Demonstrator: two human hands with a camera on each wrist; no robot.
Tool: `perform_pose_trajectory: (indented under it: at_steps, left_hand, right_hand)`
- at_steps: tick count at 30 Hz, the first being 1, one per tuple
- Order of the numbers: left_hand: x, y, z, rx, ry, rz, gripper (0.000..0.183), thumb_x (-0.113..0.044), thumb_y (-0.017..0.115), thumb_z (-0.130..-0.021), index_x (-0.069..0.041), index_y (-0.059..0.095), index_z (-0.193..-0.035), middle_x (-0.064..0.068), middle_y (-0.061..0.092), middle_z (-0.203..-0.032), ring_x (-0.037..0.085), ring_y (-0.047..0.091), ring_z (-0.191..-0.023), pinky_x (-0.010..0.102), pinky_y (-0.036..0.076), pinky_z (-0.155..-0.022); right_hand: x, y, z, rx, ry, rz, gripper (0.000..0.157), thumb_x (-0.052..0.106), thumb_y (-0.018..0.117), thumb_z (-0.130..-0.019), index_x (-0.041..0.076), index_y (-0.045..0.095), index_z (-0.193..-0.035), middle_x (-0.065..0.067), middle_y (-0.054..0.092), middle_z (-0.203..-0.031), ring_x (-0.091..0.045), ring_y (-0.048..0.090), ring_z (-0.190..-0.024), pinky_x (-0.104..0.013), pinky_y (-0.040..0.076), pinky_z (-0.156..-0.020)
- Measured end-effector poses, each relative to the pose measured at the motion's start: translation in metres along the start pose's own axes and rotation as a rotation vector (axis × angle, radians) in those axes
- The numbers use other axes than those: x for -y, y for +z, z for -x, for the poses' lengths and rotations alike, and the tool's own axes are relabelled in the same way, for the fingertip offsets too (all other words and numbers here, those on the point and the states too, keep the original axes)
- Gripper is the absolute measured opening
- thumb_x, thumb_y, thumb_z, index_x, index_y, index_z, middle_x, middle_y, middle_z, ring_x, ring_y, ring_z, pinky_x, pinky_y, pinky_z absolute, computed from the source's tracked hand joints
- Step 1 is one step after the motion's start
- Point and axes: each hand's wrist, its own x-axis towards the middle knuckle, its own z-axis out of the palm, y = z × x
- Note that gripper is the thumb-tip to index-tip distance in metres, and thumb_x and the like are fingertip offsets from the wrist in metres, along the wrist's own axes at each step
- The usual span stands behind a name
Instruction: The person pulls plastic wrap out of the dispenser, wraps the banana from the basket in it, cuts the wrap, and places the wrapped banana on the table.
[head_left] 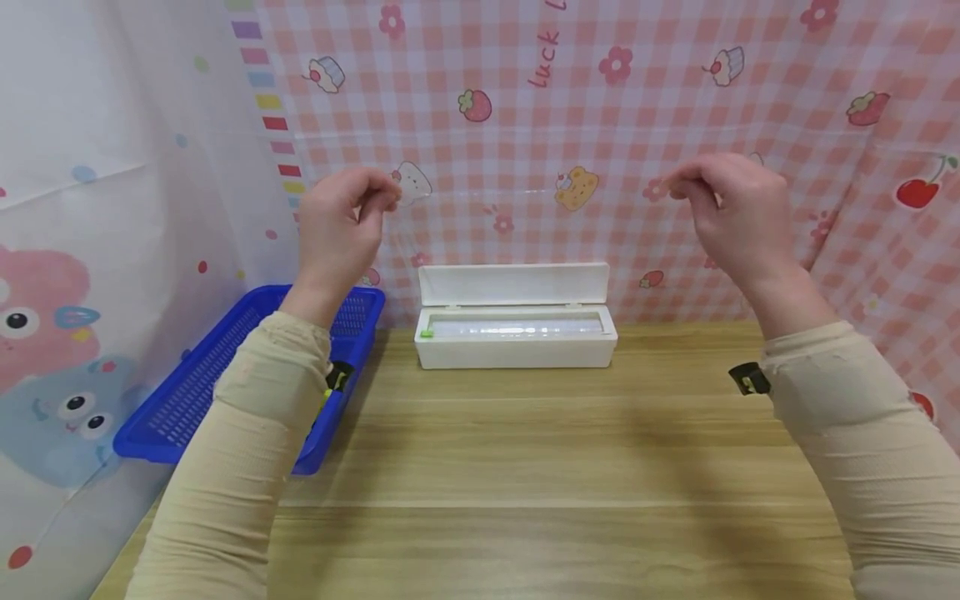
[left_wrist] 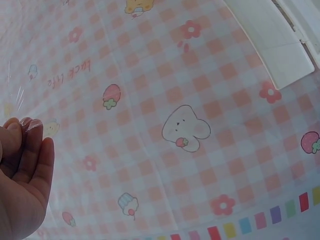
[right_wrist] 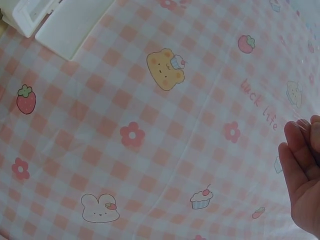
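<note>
A sheet of clear cling film stretches between my two raised hands; only its shiny top edge and a few creases show. My left hand pinches one end between thumb and fingers, and the left wrist view shows the film gathered at those fingertips. At the other end, my right hand pinches the film the same way. Below and between the hands, a white cling film dispenser box stands on the table with its lid raised. A clear roll lies inside it, and a small green piece sits at its left end.
A blue plastic basket stands at the left of the wooden table, partly behind my left forearm, with something black and yellow showing near it. A pink checked cloth hangs behind the box, and a white printed cloth hangs at the left.
</note>
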Motion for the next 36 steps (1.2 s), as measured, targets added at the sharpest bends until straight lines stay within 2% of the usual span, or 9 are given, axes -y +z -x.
perform_pose_trajectory:
  at_steps: [7, 10, 15, 24, 29, 33, 36]
  left_hand:
    - [-0.003, -0.002, 0.0, 0.0, -0.014, 0.006, 0.009, 0.004, 0.063, -0.093, 0.006, 0.07, -0.088, 0.014, 0.071, -0.084, 0.021, 0.065, -0.076, 0.023, 0.049, -0.073]
    - [-0.003, -0.002, -0.001, -0.009, -0.01, 0.008, 0.009, 0.005, 0.063, -0.093, 0.006, 0.07, -0.087, 0.014, 0.071, -0.084, 0.022, 0.065, -0.076, 0.023, 0.048, -0.073]
    - [-0.004, -0.004, -0.002, -0.03, 0.012, 0.018, 0.009, 0.007, 0.064, -0.092, 0.006, 0.07, -0.085, 0.014, 0.071, -0.083, 0.023, 0.065, -0.075, 0.022, 0.047, -0.072]
    - [-0.003, -0.008, -0.005, -0.026, 0.083, 0.001, 0.011, 0.005, 0.061, -0.094, 0.005, 0.07, -0.087, 0.015, 0.071, -0.083, 0.022, 0.066, -0.075, 0.017, 0.047, -0.073]
    - [-0.003, -0.01, -0.006, -0.026, 0.104, -0.006, 0.013, 0.004, 0.06, -0.095, 0.005, 0.07, -0.086, 0.016, 0.071, -0.084, 0.022, 0.066, -0.075, 0.015, 0.047, -0.073]
    - [-0.004, -0.012, -0.007, -0.026, 0.118, -0.009, 0.013, 0.005, 0.06, -0.095, 0.005, 0.07, -0.086, 0.016, 0.071, -0.084, 0.023, 0.066, -0.075, 0.015, 0.047, -0.073]
    - [-0.006, -0.014, -0.008, -0.024, 0.124, -0.015, 0.013, 0.004, 0.061, -0.095, 0.005, 0.07, -0.086, 0.015, 0.071, -0.084, 0.023, 0.066, -0.076, 0.016, 0.047, -0.074]
  right_hand:
    - [0.0, -0.001, -0.001, -0.038, -0.024, 0.004, 0.015, 0.005, 0.061, -0.097, -0.001, 0.074, -0.091, -0.015, 0.073, -0.088, -0.03, 0.064, -0.078, -0.038, 0.042, -0.068]
    - [-0.001, -0.002, -0.001, -0.05, -0.035, -0.004, 0.015, 0.004, 0.061, -0.097, -0.001, 0.074, -0.091, -0.015, 0.073, -0.088, -0.03, 0.065, -0.079, -0.034, 0.043, -0.069]
    - [0.0, -0.004, -0.003, -0.061, -0.054, -0.02, 0.014, 0.004, 0.062, -0.097, -0.001, 0.074, -0.091, -0.015, 0.073, -0.088, -0.029, 0.065, -0.079, -0.025, 0.04, -0.07]
    - [0.001, -0.008, -0.005, -0.075, -0.066, -0.024, 0.015, 0.004, 0.062, -0.097, -0.002, 0.074, -0.091, -0.014, 0.073, -0.088, -0.029, 0.065, -0.079, -0.017, 0.038, -0.072]
    - [0.003, -0.01, -0.006, -0.079, -0.058, -0.034, 0.015, 0.004, 0.061, -0.097, -0.002, 0.074, -0.091, -0.015, 0.073, -0.089, -0.029, 0.065, -0.081, -0.017, 0.039, -0.075]
    - [0.003, -0.012, -0.008, -0.07, -0.106, -0.019, 0.016, 0.003, 0.06, -0.098, -0.005, 0.072, -0.091, -0.017, 0.073, -0.089, -0.03, 0.066, -0.08, -0.013, 0.039, -0.077]
    - [0.003, -0.012, -0.009, -0.097, -0.111, -0.027, 0.013, 0.001, 0.062, -0.096, -0.004, 0.072, -0.089, -0.017, 0.073, -0.088, -0.03, 0.066, -0.079, -0.009, 0.037, -0.078]
